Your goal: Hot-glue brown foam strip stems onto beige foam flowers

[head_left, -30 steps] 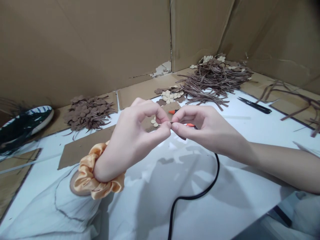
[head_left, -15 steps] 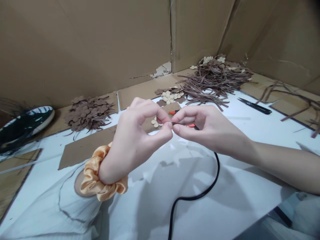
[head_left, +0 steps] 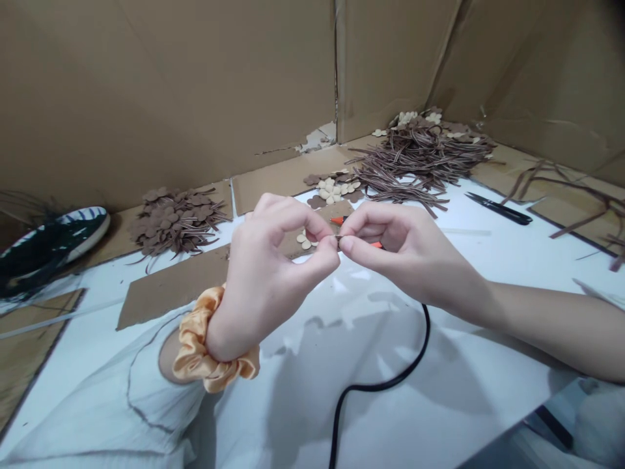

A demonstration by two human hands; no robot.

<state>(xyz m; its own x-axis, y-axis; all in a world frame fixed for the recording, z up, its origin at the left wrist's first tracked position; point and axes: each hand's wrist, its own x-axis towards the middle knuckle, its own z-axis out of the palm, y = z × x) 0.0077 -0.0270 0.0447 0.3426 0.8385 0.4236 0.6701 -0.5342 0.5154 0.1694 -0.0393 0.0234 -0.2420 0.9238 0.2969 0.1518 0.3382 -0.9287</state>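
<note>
My left hand (head_left: 276, 273) and my right hand (head_left: 405, 251) meet at the fingertips, each pinching a tiny dark brown piece (head_left: 338, 241), probably the end of a thin strip. Its shape is mostly hidden by my fingers. Just behind my fingers lies a tool with orange parts (head_left: 336, 221), partly covered by my hands. A few cream foam flowers (head_left: 305, 240) sit on a cardboard strip just beyond my left hand. An orange satin scrunchie (head_left: 208, 345) circles my left wrist.
Beyond my hands lie a heap of thin brown strips (head_left: 420, 159), brown petal shapes (head_left: 176, 221) and cream flowers (head_left: 332, 191). Black snips (head_left: 500, 210) rest at right. A black cable (head_left: 390, 384) crosses the white surface (head_left: 463, 391). A shoe (head_left: 53, 241) sits at left.
Both hands, still pinching the small piece, have shifted slightly to the right, and the left wrist and scrunchie have moved the same way. The surroundings show only a small shift of view.
</note>
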